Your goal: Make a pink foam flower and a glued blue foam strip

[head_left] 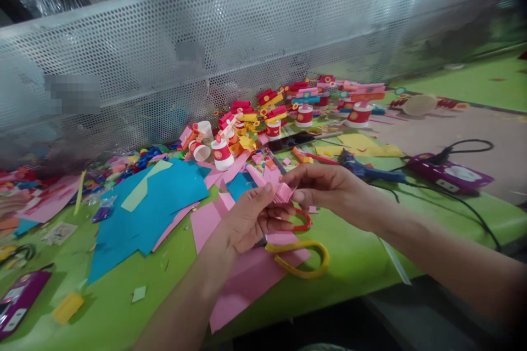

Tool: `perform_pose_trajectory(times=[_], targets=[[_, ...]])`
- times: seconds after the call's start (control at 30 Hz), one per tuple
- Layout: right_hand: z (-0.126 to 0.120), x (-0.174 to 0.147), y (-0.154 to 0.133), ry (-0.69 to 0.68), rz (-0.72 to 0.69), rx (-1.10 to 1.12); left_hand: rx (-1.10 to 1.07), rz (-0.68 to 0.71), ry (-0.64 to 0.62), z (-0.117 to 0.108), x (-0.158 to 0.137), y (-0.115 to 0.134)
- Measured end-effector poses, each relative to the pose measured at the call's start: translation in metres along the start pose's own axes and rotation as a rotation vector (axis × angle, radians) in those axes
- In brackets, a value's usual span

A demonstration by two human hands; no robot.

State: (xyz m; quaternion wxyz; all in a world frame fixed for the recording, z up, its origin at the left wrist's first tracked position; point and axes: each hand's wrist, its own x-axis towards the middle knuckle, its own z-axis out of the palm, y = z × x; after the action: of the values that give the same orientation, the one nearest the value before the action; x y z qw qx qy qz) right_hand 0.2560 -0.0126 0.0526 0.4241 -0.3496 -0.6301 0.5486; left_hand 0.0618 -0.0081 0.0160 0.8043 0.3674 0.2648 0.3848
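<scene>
My left hand [252, 220] and my right hand [329, 189] come together over the near part of the table. Between their fingertips is a small piece of folded pink paper [282, 192], with fine pleats on its front. The left thumb presses on it from the left, and the right thumb and forefinger pinch its right edge. Just below the hands lie scissors with a yellow handle [302, 259]; their blades are hidden by the left hand. A red handle loop [304, 221] shows behind the fingers. Pink paper sheets [247, 293] lie under my left hand and the scissors.
Blue paper sheets [150, 214] spread to the left. A blue glue gun [370, 171] and a purple power strip [450, 173] with cables lie right. Behind stand several paper-decorated cups [223, 154], a dark phone [292, 141] and a perforated metal panel [230, 27].
</scene>
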Motion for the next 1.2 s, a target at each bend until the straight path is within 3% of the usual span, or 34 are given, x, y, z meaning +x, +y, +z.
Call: perform_pose_trajectory(times=[0.23,0.47,1.03,1.2], targets=[[0.007,0.000,0.008,0.059,0.004,0.106,0.215,0.163,0.072,0.003,0.002,0.001],[0.009,0.001,0.012,0.131,0.020,0.051,0.322,0.381,0.238,0.005,0.002,0.001],[0.017,0.006,0.011,0.214,0.032,0.157,0.423,0.663,0.316,0.008,0.000,0.002],[0.018,0.005,0.008,0.212,0.023,0.159,0.362,0.626,0.272,0.007,0.003,0.002]])
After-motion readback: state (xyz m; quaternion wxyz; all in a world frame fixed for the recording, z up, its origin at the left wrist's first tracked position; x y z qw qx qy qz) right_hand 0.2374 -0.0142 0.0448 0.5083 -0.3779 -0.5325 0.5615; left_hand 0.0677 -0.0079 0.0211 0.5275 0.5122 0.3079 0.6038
